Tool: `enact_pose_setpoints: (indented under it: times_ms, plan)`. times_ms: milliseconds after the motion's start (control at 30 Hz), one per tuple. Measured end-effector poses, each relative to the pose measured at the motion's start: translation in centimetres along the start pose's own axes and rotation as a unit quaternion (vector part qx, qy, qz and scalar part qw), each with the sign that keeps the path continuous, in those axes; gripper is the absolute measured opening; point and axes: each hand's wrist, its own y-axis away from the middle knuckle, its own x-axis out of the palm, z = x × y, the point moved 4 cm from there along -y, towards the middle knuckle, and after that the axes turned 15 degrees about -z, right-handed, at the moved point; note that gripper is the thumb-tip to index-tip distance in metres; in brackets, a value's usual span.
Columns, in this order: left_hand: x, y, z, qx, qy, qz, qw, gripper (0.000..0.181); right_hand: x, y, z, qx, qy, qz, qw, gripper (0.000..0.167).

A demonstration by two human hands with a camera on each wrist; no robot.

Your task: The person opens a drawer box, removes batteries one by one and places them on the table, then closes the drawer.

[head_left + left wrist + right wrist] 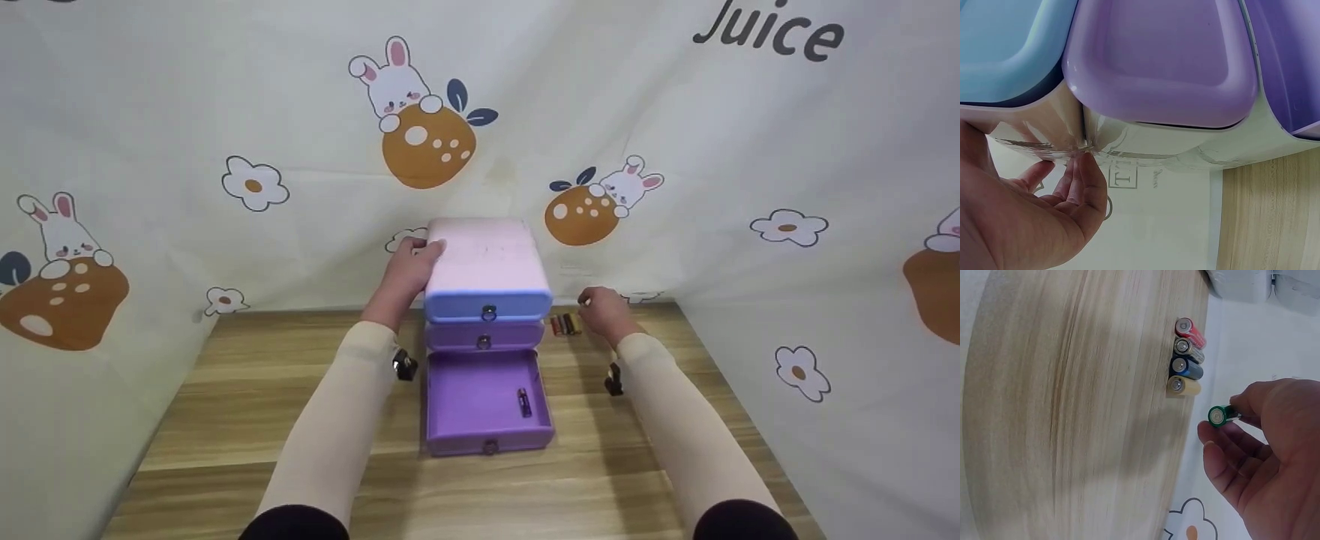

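Observation:
A small drawer unit (487, 255) stands at the back of the table, with a blue drawer (450, 307) over two purple ones. Its bottom drawer (472, 405) is pulled out, and one battery (524, 403) lies inside at the right. My left hand (411, 271) rests on the unit's upper left side; in the left wrist view its fingertips touch the side wall. Between thumb and fingers, my right hand (1264, 444) pinches a green battery (1219, 415), held above the table to the right of the unit. Beside it several batteries (1187, 367) stand in a row.
The wooden table (300, 420) ends at a cloth backdrop (315, 247) printed with rabbits, fruit and flowers. The cloth rises behind the unit and on both sides. The open bottom drawer juts toward the front, between my forearms.

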Motion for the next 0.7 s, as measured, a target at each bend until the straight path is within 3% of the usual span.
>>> enact_pose_setpoints:
  times_ms: [233, 700]
  plan:
    - [0.1, 0.0, 0.0, 0.007, 0.006, -0.003, 1.0000, 0.070, 0.5, 0.3, -0.4, 0.017, -0.012, 0.009, 0.9997, 0.033]
    - [0.0, 0.1, -0.2, 0.000, -0.006, -0.005, 1.0000, 0.072, 1.6, -0.1, -1.7, 0.086, -0.039, 0.026, 0.9952, 0.033]
